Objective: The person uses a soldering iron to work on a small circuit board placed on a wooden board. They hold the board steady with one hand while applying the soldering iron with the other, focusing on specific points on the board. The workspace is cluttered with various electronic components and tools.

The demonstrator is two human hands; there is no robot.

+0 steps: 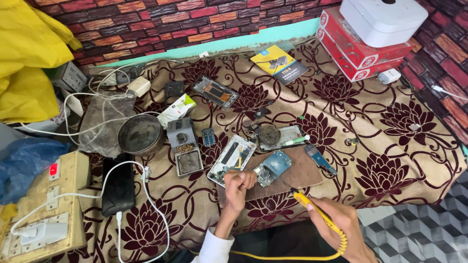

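Illumination bright and even, apparently from overhead — no hard shadows; only faint, soft shading beneath the left hand [239,184] and just below the fingers [325,210] of the right hand [341,229]. Colours saturated. Mild glare on the white box [383,19], well above and right of the fingers. Focus sharp around the fingertips; slight softening and wide-angle bowing toward the frame edges — notably the yellow bag [27,58] far left.

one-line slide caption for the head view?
Left hand steadies a phone circuit board while right hand holds a yellow soldering iron near it.
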